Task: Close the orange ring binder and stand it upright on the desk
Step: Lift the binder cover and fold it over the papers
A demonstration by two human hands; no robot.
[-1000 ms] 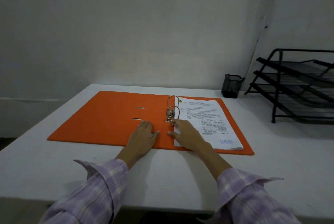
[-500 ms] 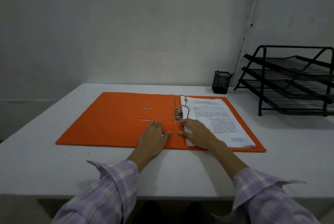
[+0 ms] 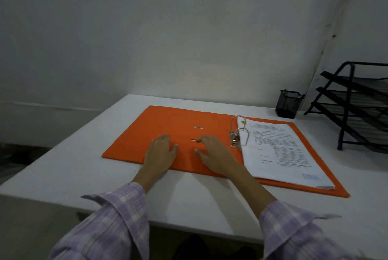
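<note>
The orange ring binder (image 3: 178, 125) lies open and flat on the white desk (image 3: 69, 165). Its metal rings (image 3: 239, 131) stand shut, threaded through a stack of printed paper (image 3: 279, 150) on the right half. My left hand (image 3: 160, 150) rests palm down on the bare left cover near the front edge, fingers apart. My right hand (image 3: 214, 152) also lies on the left cover, just left of the rings, fingers spread and slightly arched, one fingertip by a small metal slot (image 3: 193, 140). Neither hand holds anything.
A black mesh pen cup (image 3: 288, 103) stands at the back of the desk, right of the binder. A black tiered paper tray (image 3: 357, 102) fills the far right. The wall runs close behind the desk, and the desk's left edge drops off beside the binder.
My right hand has left the paper by the rings and come to rest on the left cover. My left hand has slid a little further left. The view has turned left.
</note>
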